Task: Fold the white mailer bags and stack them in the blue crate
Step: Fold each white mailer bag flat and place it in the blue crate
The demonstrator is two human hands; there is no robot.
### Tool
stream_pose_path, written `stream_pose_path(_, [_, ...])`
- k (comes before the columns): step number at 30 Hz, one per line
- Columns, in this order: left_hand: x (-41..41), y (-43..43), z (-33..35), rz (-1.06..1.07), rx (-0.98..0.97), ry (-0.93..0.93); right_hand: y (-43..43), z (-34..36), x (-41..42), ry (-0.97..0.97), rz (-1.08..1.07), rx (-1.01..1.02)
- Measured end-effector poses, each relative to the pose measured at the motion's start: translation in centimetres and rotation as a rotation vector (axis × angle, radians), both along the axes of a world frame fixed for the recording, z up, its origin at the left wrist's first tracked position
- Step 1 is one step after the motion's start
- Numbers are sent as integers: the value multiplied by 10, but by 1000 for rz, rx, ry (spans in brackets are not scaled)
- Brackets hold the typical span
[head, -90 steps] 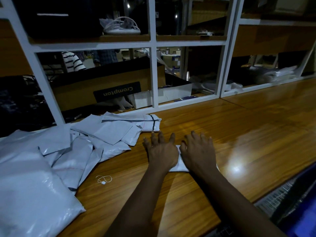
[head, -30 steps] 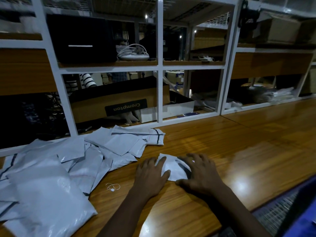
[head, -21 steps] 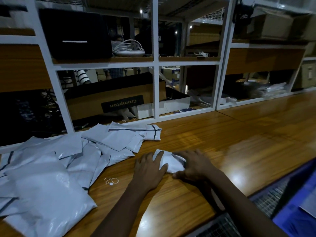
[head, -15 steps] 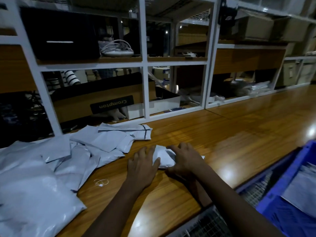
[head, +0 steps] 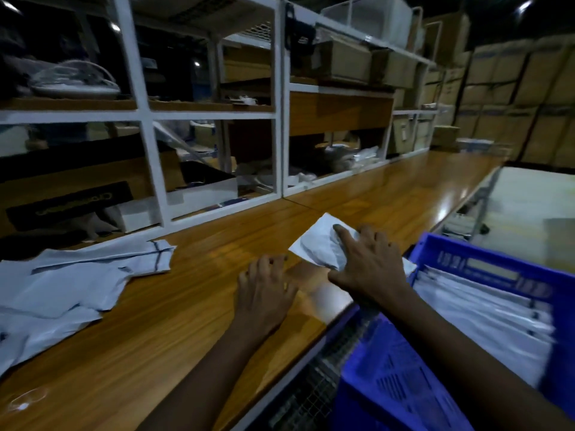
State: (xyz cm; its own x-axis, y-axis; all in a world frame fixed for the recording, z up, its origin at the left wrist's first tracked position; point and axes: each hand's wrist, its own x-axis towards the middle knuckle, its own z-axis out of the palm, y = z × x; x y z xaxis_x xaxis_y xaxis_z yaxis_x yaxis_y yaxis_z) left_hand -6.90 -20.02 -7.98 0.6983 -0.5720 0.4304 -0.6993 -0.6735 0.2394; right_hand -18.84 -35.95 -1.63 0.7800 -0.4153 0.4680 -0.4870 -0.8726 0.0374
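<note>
Grip status: right hand [head: 370, 265] pinches a folded mailer bag [head: 320, 247], index finger laid across the top and thumb tucked at the near edge. Most of the bag sticks out to the left of the fingers and away from the person. One small white corner shows past the hand on the crate side. Can't tell if the bag is lifted or touching the wood; it looks slightly tilted.

Left hand [head: 264, 287] is palm down on the table [head: 186, 306], fingers spread and loosely bent, holding nothing. It sits just left of the bag and nearer the person; fingertips are close to the bag's corner, apparently not touching.

Blue crate [head: 485, 259] is right beside the right hand, off the table's edge. Stacked mailers [head: 482, 306] lie inside it in overlapping layers.

Loose mailers [head: 77, 275] are heaped on the table well to the left. White shelf frame [head: 149, 150] runs along the far edge of the table, with cardboard boxes [head: 529, 88] piled far right.
</note>
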Motion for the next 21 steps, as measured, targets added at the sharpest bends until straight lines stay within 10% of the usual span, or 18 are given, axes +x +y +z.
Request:
stream_pose_path(9, [0,-95,-13,-392,339,108,-108,-56,-96,-294,-320,61])
stream_pose_path(21, [5,-94,-19,-401,281,111,-172,-155,-134,354,-230,0])
